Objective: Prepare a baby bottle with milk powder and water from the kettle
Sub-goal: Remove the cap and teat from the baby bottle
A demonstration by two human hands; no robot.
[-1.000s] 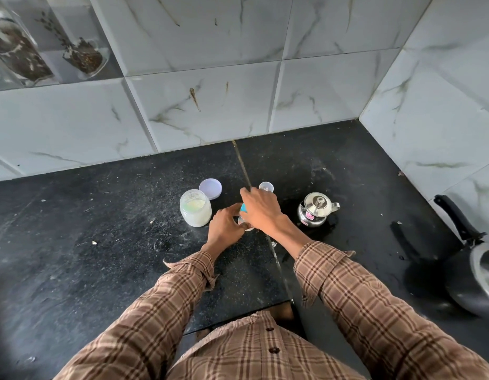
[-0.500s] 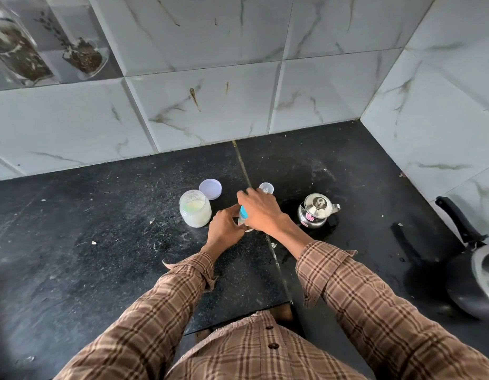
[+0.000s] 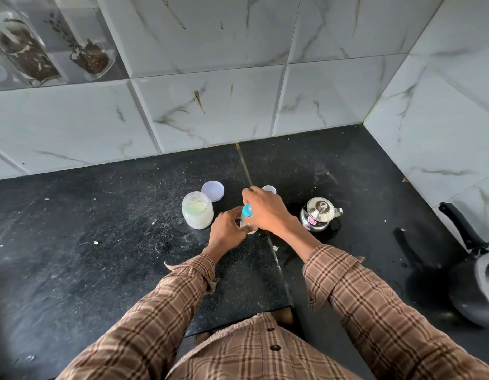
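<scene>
A clear baby bottle (image 3: 248,225) with a blue collar stands on the black counter (image 3: 100,256), mostly hidden by my hands. My left hand (image 3: 228,227) grips its body from the left. My right hand (image 3: 266,208) is closed over its blue top. An open jar of milk powder (image 3: 197,210) stands just left of the hands, its lilac lid (image 3: 213,190) lying behind it. A small steel kettle (image 3: 318,214) with its lid on sits to the right. A clear cap (image 3: 270,189) peeks out behind my right hand.
A dark pan with a long black handle (image 3: 468,256) sits at the counter's right edge. White marble tile walls (image 3: 237,100) close off the back and right side. Powder specks and small wet spots mark the counter.
My right hand has turned slightly on the bottle's blue top, and my left hand has shifted a little on the bottle body. Everything else stays put.
</scene>
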